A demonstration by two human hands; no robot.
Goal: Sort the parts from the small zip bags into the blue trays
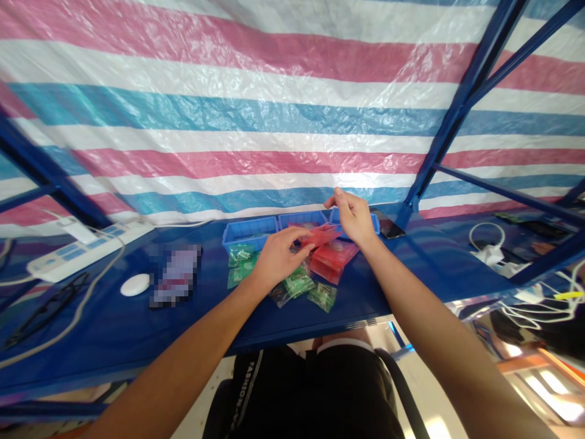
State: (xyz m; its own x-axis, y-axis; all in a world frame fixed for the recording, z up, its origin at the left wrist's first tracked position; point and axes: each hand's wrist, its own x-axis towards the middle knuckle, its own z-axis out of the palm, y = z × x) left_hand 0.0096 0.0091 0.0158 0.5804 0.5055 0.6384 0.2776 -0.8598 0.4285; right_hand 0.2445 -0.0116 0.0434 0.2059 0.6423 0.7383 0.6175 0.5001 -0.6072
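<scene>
Pinched in my left hand [280, 257] is a small red plastic bag [322, 234], raised above the pile on the desk. My right hand [353, 213] is closed, thumb and fingertips together, over the right blue bin [335, 217]; whatever it may hold is too small to make out. More red bags [333, 263] lie just below my right hand. Green plastic bags [299, 281] of small parts are spread under and beside my left hand, one green bag [323, 296] nearer the desk edge. Behind the hands stand the left bin [250, 230] and the middle bin [301, 219], both blue.
On the left of the blue desk [214, 305] are a blurred-out phone-like object [176, 276], a white round object [135, 285], black glasses [48, 308] and a power strip [91, 250] with cable. A dark phone [388, 224] lies right of the bins. Blue metal posts [450, 119] frame a striped sheet [256, 110].
</scene>
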